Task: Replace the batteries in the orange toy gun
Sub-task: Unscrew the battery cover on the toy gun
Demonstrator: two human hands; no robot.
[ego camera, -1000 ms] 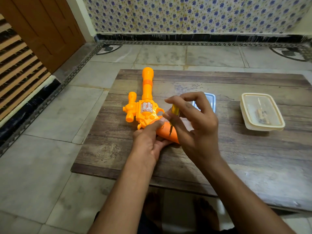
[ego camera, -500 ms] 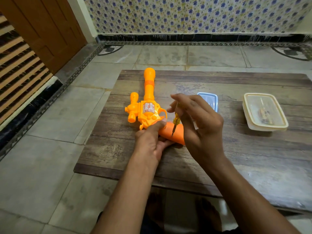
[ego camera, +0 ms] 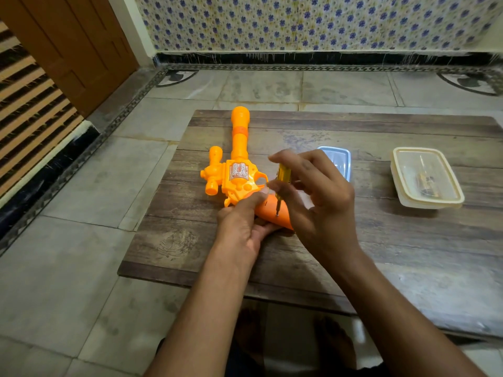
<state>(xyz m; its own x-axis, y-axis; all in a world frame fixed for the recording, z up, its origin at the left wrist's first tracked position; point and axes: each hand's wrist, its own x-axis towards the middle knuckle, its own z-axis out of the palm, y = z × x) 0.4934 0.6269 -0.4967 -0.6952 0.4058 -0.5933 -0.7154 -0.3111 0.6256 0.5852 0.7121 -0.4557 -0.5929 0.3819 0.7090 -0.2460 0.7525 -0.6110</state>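
Note:
The orange toy gun [ego camera: 237, 170] lies flat on the low wooden table [ego camera: 408, 240], barrel pointing away from me, its darker orange grip toward me. My left hand [ego camera: 242, 227] grips that handle from the near side, thumb on top. My right hand [ego camera: 315, 202] pinches a small yellow-handled screwdriver [ego camera: 282, 183] upright between thumb and fingers. Its metal tip stands on the grip of the gun.
A small blue tray [ego camera: 340, 159] sits behind my right hand. A lidded cream plastic box [ego camera: 424, 180] with small items inside stands at the right. The table's left and near edges drop to a tiled floor [ego camera: 81, 240]; my feet show below.
My right fingers have shifted around the screwdriver handle, which stays upright on the grip. My left hand and the gun keep their places.

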